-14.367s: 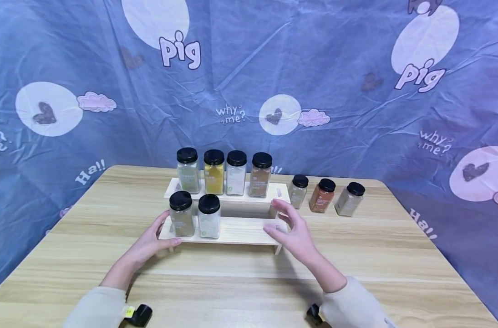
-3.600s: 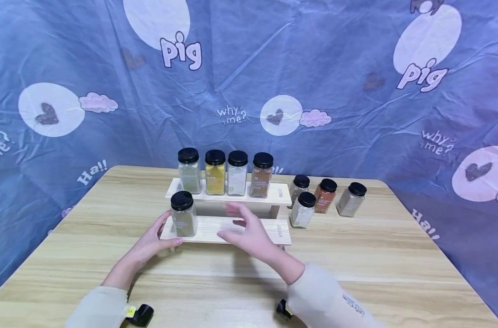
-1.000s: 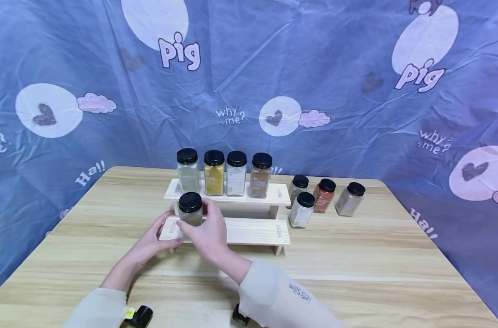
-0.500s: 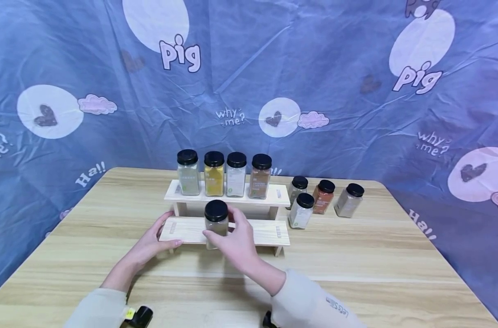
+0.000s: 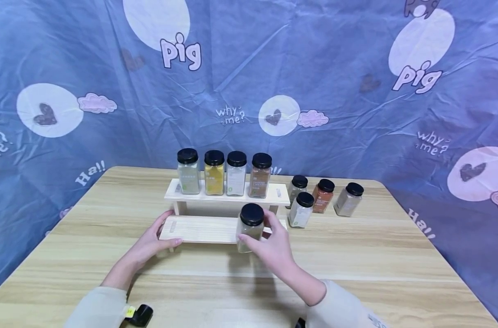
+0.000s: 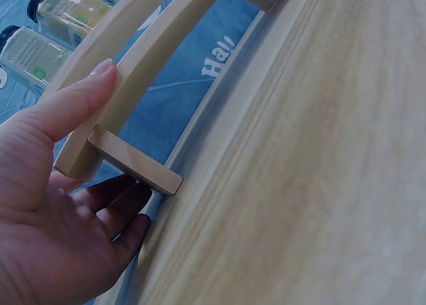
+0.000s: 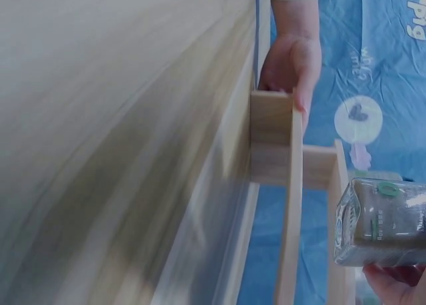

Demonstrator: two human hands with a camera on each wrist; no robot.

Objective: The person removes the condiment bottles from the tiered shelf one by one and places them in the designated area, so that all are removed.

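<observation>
Hands (image 5: 149,241) (image 5: 272,247) apart: left grips rack (image 5: 204,228), right jar (image 5: 249,231)

Nine black-lidded jars (image 5: 249,233) — two wooden shelves (image 5: 208,229) — two hands (image 5: 148,244), one table (image 5: 355,259), one blue cloth (image 5: 232,68)

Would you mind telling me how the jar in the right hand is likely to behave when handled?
The jar looks like glass, so it is probably stiff and might crack if dropped. Its smooth, shiny sides could slip in the right hand. Its flat faces suggest it would sooner slide or tip than roll.
</observation>
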